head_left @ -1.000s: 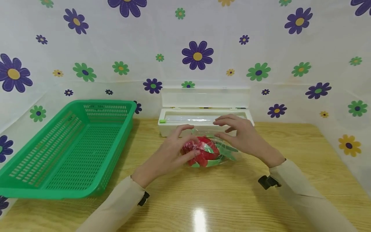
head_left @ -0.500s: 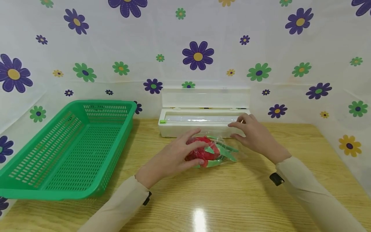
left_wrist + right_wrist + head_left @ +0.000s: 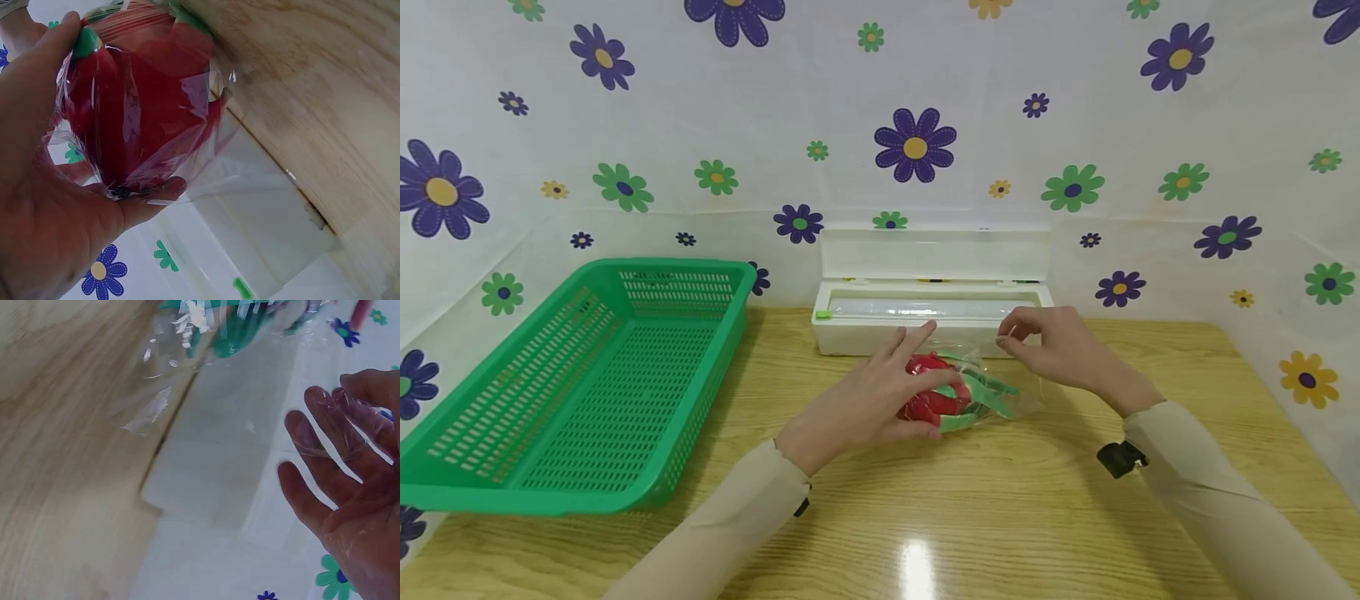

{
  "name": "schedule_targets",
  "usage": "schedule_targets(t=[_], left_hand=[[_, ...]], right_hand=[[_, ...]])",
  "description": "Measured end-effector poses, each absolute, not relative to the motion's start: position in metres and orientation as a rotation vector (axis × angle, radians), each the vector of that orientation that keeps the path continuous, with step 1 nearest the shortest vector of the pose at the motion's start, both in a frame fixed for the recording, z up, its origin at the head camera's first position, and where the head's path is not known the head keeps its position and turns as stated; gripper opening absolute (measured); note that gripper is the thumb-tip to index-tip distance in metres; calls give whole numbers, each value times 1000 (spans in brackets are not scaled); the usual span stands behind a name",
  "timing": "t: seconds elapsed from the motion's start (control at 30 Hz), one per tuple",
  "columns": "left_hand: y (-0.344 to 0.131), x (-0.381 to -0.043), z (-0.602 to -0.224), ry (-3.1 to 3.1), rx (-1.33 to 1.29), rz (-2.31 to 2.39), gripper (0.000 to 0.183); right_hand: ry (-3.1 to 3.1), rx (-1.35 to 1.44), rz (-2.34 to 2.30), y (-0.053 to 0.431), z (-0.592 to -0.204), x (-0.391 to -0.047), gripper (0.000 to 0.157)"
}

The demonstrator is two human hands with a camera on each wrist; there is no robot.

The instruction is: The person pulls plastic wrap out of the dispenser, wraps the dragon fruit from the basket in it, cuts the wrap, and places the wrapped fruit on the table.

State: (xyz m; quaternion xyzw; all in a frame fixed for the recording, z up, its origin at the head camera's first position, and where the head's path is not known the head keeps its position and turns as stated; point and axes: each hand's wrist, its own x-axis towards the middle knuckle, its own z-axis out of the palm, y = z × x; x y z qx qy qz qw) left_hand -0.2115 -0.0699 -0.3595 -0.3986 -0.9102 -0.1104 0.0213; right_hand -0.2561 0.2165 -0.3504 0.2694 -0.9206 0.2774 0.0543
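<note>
A red dragon fruit (image 3: pixel 932 406) with green leafy tips lies on the table in front of me, wrapped in clear plastic wrap (image 3: pixel 147 415). My left hand (image 3: pixel 867 408) holds it from the left; in the left wrist view, thumb and fingers curve round the red body (image 3: pixel 137 119) through the film. To the right, my right hand (image 3: pixel 1063 346) is raised near the front of the white box. Its thumb and forefinger pinch the loose edge of the wrap, and the film stretches across the other fingers (image 3: pixel 303 434) in the right wrist view.
Right behind the fruit stands a white wrap dispenser box (image 3: pixel 850 336), lid up, with a film roll (image 3: pixel 895 308) inside and a green slider (image 3: pixel 823 315) at its left. A green slotted basket (image 3: pixel 550 500) occupies the left. Flowered cloth (image 3: pixel 970 75) hangs behind the wooden table (image 3: pixel 1000 517).
My right hand has moved right, away from the fruit, and its thumb and forefinger have closed on the film edge. My left hand has shifted slightly right over the fruit.
</note>
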Motion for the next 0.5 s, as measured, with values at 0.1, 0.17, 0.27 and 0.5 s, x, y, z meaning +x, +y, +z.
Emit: schedule_targets(t=[0.1,0.17,0.27,0.5], left_hand=[[-70,-213,-360,-2836,-1214,-386,67],[-71,-214,-361,-2862,-1193,-425,68],[-74,-218,-362,-2905,-1159,-499,70],[-80,-229,-362,-2898,-1162,-634,61]], right_hand=[[-2872,766,964,211,-341,-251,11],[-2913,743,1036,206,-337,-246,14],[-2914,787,1031,197,-336,-238,15],[-2641,1099,701,178,-354,-216,11]])
